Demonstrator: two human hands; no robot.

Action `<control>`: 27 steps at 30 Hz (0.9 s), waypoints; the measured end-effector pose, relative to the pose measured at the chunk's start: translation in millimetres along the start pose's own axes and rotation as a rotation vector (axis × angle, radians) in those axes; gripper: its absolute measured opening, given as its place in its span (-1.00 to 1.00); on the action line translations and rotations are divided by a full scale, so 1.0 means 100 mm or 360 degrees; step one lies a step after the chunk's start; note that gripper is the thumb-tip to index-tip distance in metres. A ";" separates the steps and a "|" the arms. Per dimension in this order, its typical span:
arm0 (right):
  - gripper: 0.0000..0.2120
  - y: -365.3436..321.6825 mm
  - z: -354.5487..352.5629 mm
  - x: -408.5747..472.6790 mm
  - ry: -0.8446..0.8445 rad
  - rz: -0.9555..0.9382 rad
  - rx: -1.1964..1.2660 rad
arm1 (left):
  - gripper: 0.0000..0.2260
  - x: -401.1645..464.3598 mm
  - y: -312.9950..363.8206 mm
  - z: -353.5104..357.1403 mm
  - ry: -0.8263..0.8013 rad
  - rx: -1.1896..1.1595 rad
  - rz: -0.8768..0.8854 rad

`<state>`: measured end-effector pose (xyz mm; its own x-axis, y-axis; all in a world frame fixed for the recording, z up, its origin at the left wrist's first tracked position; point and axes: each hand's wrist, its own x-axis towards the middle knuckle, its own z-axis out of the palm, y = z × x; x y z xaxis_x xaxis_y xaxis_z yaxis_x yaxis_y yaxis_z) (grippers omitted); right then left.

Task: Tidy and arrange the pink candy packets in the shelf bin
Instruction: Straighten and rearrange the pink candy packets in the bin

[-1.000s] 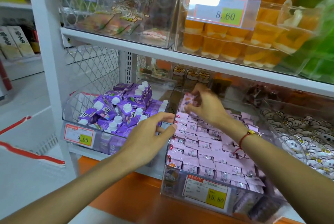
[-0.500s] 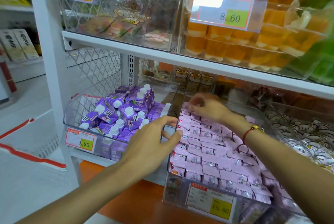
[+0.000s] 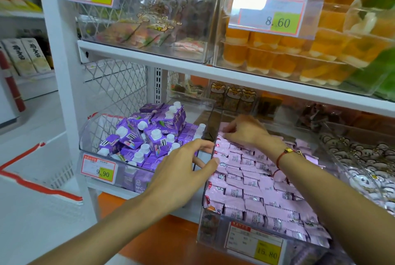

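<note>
Several pink candy packets [image 3: 256, 192] lie in neat rows inside a clear plastic shelf bin [image 3: 210, 228] with a 15.80 price tag on its front. My left hand [image 3: 181, 170] rests on the bin's left wall, thumb and fingers spread around the edge, fingertips touching the packets at the left. My right hand [image 3: 245, 131] reaches to the back left corner of the bin, its fingers pinched down onto the rearmost pink packets. A red string bracelet sits on that wrist.
A clear bin of purple drink cartons [image 3: 149, 136] with a 9.90 tag stands to the left. A bin of white cartoon packets [image 3: 363, 164] lies to the right. The white shelf [image 3: 213, 72] above carries orange jelly cups [image 3: 288, 55] and another clear bin.
My right hand has lowered the lifted pink packet down onto the back row. My left hand has shifted slightly right onto the bin's left wall. The camera has moved closer.
</note>
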<state>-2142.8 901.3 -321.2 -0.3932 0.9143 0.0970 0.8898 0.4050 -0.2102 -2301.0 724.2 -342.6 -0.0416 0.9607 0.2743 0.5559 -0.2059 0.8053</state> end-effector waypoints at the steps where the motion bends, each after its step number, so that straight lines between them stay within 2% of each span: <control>1: -0.81 0.03 -0.01 0.01 -0.0053 -0.0005 0.0044 | -0.79 0.00 0.01 0.00 -0.0003 -0.0001 -0.0001; 3: -0.75 0.05 0.01 0.01 -0.0068 0.0008 0.0143 | -0.80 0.00 0.01 -0.01 0.0001 -0.0007 0.0001; 7: -0.87 0.02 0.15 -0.04 0.0217 0.0111 0.0168 | -0.82 0.00 0.01 -0.01 0.0011 -0.0025 0.0010; 12: -0.80 -0.01 0.15 -0.10 0.0367 0.0170 0.0576 | -0.78 -0.01 0.01 -0.01 -0.0003 -0.0053 0.0019; 15: -0.92 -0.12 0.03 -0.16 0.0595 0.0211 0.0986 | -0.81 0.00 0.01 0.00 -0.0008 -0.0060 0.0016; 18: -0.90 -0.27 -0.12 -0.32 0.0910 0.0388 0.1450 | -0.86 0.00 0.01 0.00 0.0028 -0.0103 0.0025; 21: -0.91 -0.36 -0.26 -0.70 0.1268 0.0591 0.2101 | -0.85 0.02 0.00 -0.04 0.0180 -0.0182 0.0015; 23: -0.88 -0.37 -0.35 -0.96 0.1208 0.0648 0.2517 | -0.80 0.05 0.00 -0.06 0.0332 -0.0238 0.0079; 27: -0.82 -0.39 -0.45 -1.33 0.0685 0.0642 0.2928 | -0.36 0.01 0.09 -0.09 0.0285 -0.0107 0.0505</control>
<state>-2115.1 763.3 -282.3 0.0714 0.9946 -0.0756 -0.5113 -0.0285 -0.8589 -2303.5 722.0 -330.5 -0.0237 0.8007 0.5987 0.5091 -0.5057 0.6965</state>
